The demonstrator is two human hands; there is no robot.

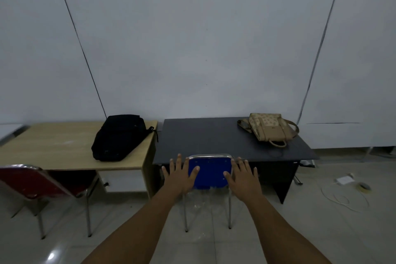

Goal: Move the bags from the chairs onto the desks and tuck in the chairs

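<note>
A blue chair (210, 172) with a chrome frame stands pushed against the front edge of the dark grey desk (203, 137). My left hand (181, 174) and my right hand (241, 176) lie flat on the two sides of its backrest, fingers spread. A tan patterned handbag (269, 128) lies on the dark desk's far right. A black backpack (117, 137) lies on the light wooden desk (53, 148) to the left. A red chair (36, 182) stands in front of the wooden desk, its seat partly under the desk edge.
A white partition wall rises right behind both desks. On the tiled floor at the right lie a white cable (340, 198), a white adapter (345, 180) and a roll of tape (363, 186). The dark desk's side panel (287, 180) stands right of the blue chair.
</note>
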